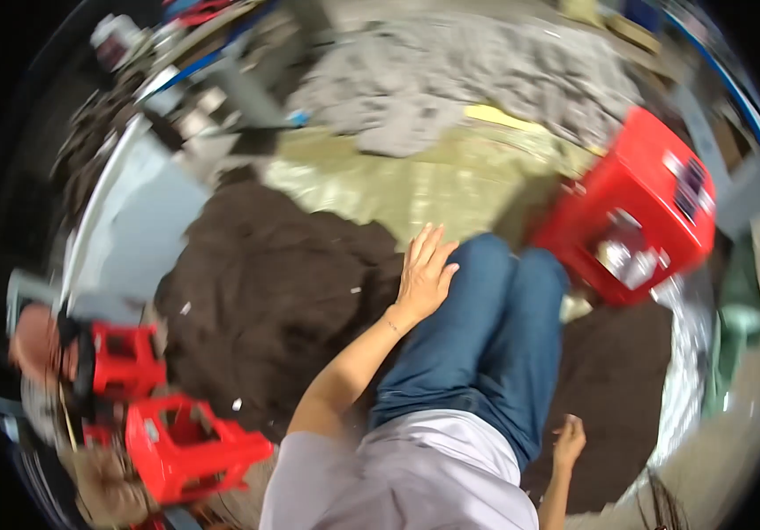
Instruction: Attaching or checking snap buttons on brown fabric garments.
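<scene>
My left hand [422,278] is open with its fingers stretched out, beside the left knee of my blue jeans [461,309]. Nothing shows in it. Low at my right side is my right hand [568,442], small and a little blurred, its fingers loosely bent and apart with no object visible. A large heap of dark brown cloth [265,291] lies left of my legs, close to the left hand. More dark brown cloth [618,389] spreads on the floor to the right, near my right hand.
A red plastic stool [654,172] stands at the right, a dark object on its top. Other red stools [168,450] are at lower left, near a pale board [137,216]. Grey cloth [450,71] lies beyond a yellowish plastic sheet [380,181]. Silvery sheeting [684,380] edges the right.
</scene>
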Tool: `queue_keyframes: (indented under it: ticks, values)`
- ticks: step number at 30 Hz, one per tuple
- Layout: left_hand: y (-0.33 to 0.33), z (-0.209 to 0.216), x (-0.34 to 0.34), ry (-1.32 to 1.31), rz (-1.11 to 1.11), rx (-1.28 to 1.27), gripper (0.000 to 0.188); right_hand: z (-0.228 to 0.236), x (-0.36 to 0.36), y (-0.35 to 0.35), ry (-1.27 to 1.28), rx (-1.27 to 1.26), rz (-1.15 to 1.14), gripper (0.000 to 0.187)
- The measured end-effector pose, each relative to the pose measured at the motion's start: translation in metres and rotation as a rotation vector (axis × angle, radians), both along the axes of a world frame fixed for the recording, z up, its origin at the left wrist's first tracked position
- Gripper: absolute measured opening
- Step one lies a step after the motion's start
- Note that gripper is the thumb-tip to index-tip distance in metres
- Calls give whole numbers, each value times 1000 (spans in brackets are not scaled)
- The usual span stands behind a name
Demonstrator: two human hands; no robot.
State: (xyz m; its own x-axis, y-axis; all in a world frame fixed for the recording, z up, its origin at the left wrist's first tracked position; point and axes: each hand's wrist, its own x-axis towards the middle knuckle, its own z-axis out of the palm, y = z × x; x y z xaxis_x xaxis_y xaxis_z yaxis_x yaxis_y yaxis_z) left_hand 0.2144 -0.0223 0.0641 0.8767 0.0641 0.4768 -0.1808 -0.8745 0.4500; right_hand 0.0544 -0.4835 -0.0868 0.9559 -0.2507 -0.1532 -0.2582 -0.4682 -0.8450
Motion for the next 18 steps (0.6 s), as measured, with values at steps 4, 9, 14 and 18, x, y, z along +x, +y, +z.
queue_keyframes:
  ticks: [4, 9, 14, 18]
  values:
    - [121, -15, -97, 188, 645, 278, 52, 67, 91, 71, -77, 184, 83, 34]
    - [251, -12, -208, -129, 1166, 306, 58, 110, 149, 163, -235, 270, 367, 32]
    - [249, 45, -189, -217, 1515, 392, 71, 131, 144, 220, -282, 260, 466, 30]
    - [289, 48, -226, -9, 1328, -1, 35, 125, 120, 248, -195, 290, 631, 29]
